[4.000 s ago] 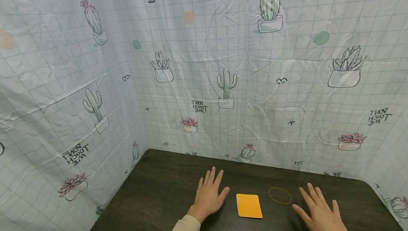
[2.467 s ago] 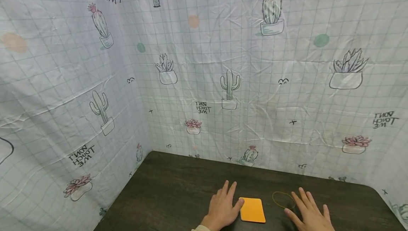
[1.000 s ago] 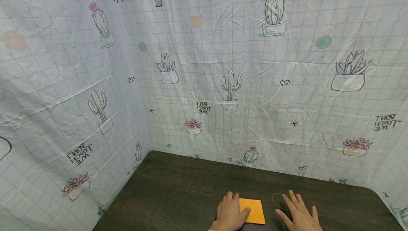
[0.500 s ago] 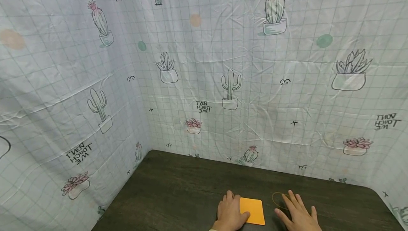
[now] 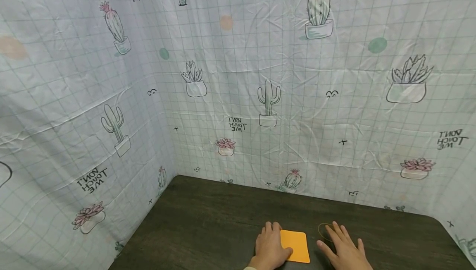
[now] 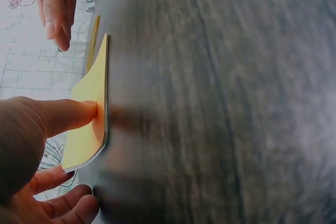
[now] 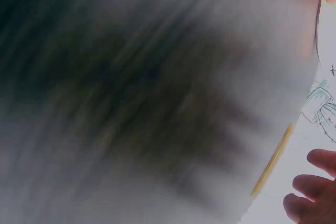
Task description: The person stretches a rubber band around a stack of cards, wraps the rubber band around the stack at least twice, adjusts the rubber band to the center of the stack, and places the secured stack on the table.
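Note:
A flat orange notepad-like stack (image 5: 298, 241) with rounded corners lies on the dark table. My left hand (image 5: 269, 247) pinches its left side. In the left wrist view the thumb presses on the orange face (image 6: 88, 85), and curled fingers sit at its edge. To the right of it lies a thin yellow loop, like a rubber band (image 5: 318, 230), seen edge-on in the right wrist view. Over the loop's right part is my right hand (image 5: 345, 249), fingers spread, holding nothing. Whether its fingertips touch the loop cannot be told in the head view; the right wrist view shows them apart from it.
The dark wood-grain table (image 5: 201, 220) has a rounded far right corner. A white gridded curtain (image 5: 238, 96) printed with cacti hangs behind it and on both sides, close to the table's edges.
My left hand has moved right, from beside the orange stack onto its left side, thumb on top. My right hand has shifted left over the yellow loop. The stack has hardly moved.

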Demonstrator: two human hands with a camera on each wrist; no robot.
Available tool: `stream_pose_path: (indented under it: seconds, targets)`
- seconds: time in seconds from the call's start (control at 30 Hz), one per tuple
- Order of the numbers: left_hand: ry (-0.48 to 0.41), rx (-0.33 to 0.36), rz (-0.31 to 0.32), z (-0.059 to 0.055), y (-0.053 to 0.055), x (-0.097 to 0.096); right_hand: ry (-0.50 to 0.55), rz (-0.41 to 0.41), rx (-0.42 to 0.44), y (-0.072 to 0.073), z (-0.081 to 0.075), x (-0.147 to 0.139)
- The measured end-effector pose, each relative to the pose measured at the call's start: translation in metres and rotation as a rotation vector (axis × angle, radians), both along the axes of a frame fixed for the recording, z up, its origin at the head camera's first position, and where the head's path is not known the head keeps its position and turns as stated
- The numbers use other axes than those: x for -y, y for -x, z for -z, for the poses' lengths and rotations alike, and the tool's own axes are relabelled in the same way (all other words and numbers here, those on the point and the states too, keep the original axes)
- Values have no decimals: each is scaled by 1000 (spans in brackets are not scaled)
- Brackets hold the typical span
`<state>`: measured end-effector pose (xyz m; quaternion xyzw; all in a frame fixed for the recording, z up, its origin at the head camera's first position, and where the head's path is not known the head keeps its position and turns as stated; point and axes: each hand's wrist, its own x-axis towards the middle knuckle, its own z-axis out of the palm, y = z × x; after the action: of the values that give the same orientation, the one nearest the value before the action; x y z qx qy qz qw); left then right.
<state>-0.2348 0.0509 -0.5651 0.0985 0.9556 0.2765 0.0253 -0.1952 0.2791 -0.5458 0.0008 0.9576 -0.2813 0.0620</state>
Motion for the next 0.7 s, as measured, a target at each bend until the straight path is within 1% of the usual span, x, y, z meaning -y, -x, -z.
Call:
stream_pose_path:
  seconds: [0.07,0.2,0.43,0.57,0.63,0.7]
  targets:
    - [-22,7,-5,-1,-1,-1,1,11,28,3,0,1]
    - [-85,31,-25,-2,-2,-3,50,44,69,7,-1,2]
    - [-224,102,-75,-4,-7,-6,160,124,69,8,-2,5]
    - [-286,106,-57,-6,-9,-6,216,187,71,8,-7,4]
    - [-315,104,-41,-7,-10,-6,256,217,69,8,-10,3]
    - [-347,117,-34,-8,-11,-6,305,246,65,8,-12,2]
